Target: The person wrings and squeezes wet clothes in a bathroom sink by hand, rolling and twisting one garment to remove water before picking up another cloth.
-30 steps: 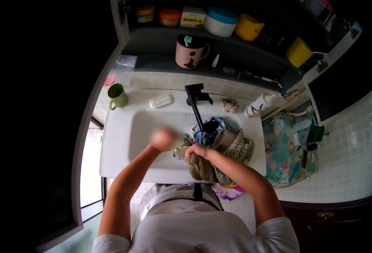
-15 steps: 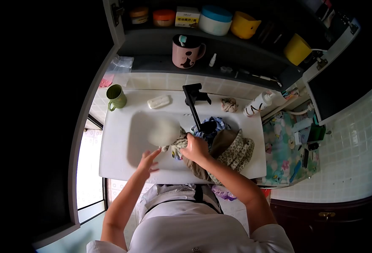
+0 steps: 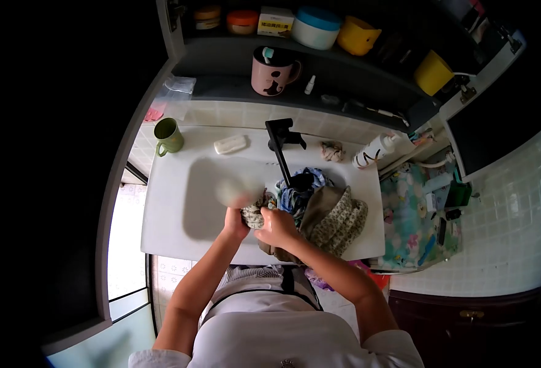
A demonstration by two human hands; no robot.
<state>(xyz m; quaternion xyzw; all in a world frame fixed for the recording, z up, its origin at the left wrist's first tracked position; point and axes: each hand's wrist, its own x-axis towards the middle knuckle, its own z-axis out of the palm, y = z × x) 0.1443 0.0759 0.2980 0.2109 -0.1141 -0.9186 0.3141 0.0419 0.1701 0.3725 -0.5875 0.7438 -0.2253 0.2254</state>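
Over the white sink (image 3: 200,214), my left hand (image 3: 237,222) is closed on one end of a leaf-patterned garment (image 3: 255,214). Close beside it, my right hand (image 3: 276,228) grips the same garment, fingers wrapped round the bunched fabric. More of the printed fabric and its brown side (image 3: 322,208) spread to the right over the basin's front edge. Under the black faucet (image 3: 279,141) lies a crumpled blue cloth (image 3: 295,199). A pale blurred patch hides part of the basin and my left fingertips.
On the sink's back ledge are a green mug (image 3: 169,136), a white soap bar (image 3: 230,145), a crumpled scrunchie-like cloth (image 3: 331,151) and a white pump bottle (image 3: 373,151). Above, a dark shelf (image 3: 221,92) holds a pink mug (image 3: 273,73) and several jars.
My left hand has moved right and up from beside the cloth, its fingers closing on it. The right hand has shifted slightly down and left, and the held fabric is more bunched.
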